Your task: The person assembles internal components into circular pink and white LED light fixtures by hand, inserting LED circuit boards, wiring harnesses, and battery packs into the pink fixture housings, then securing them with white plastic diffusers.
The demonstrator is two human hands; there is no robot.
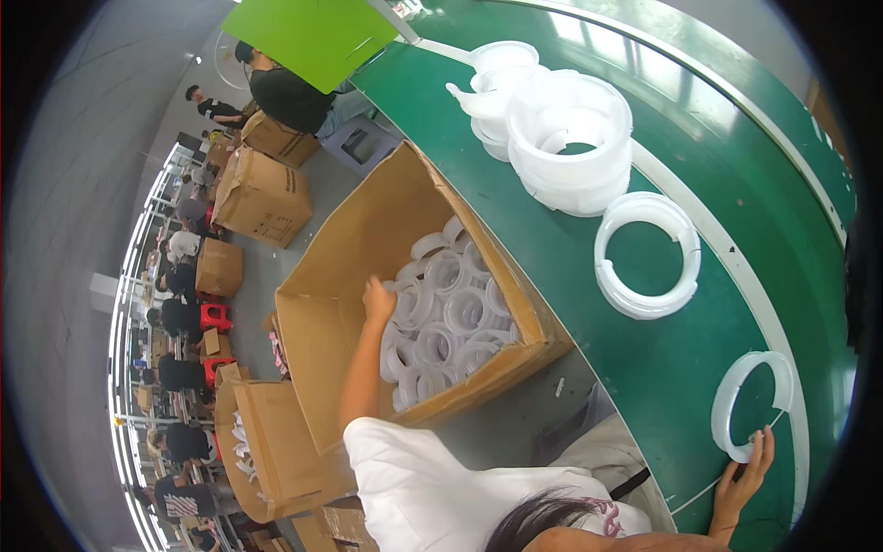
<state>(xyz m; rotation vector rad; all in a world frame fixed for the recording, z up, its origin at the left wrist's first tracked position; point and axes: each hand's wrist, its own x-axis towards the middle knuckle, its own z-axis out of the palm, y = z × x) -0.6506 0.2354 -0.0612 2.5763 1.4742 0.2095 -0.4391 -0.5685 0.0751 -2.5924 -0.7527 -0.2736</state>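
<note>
My left hand [378, 300] reaches into a large open cardboard box [322, 304], against the edge of a pile of translucent white plastic rings [446, 276]. Its fingers are curled; what they hold, if anything, is hidden among the rings. At the right, my right hand [750, 467] grips the lower end of a white split plastic ring [727, 405], which stands tilted on the green table [635, 386]. A thin white strip [696, 498] runs past that hand. Farther up the table lies another white ring [605, 267], flat.
Stacked white rings [575, 184] stand at the table's far part, beside a white rail [736, 262]. A bright green panel [313, 37] juts in at the top. More cardboard boxes [267, 198], a grey stool [361, 145] and several people at work are to the left.
</note>
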